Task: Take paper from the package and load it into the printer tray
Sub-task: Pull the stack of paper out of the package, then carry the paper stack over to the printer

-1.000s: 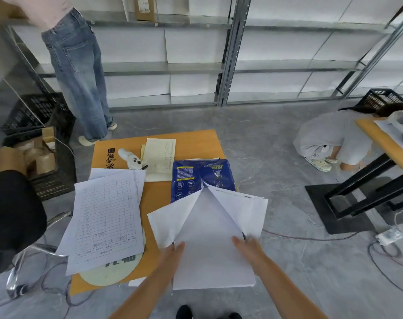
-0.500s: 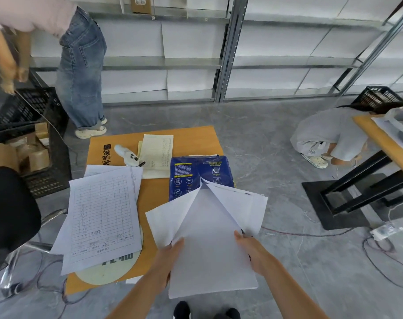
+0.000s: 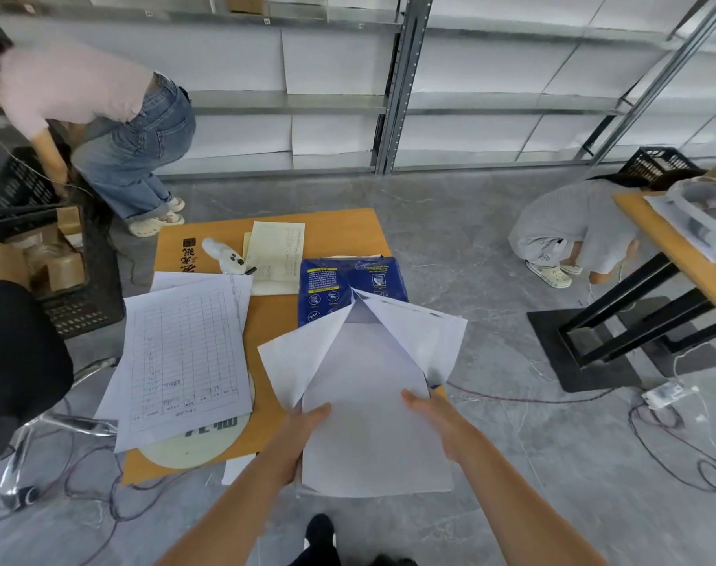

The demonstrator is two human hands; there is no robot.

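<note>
A blue paper package (image 3: 335, 281) lies on the low orange table (image 3: 340, 232), its near end torn open into two white flaps. A stack of white paper (image 3: 368, 402) sticks out of that opening toward me. My left hand (image 3: 303, 424) grips the stack's left edge and my right hand (image 3: 433, 418) grips its right edge. The stack's far end is still between the wrapper flaps. At the far right, a pale device wrapped in plastic (image 3: 703, 210) sits on another table; I cannot tell if it is the printer.
Printed forms (image 3: 184, 357), a yellow note sheet (image 3: 276, 255) and a white handheld device (image 3: 225, 255) lie on the table. One person (image 3: 103, 116) bends over black crates at left; another (image 3: 568, 230) crouches at right. Cables (image 3: 675, 439) cross the floor.
Both hands have kept their grip on the stack. My view has dropped slightly, and the person at left has bent down toward the crates.
</note>
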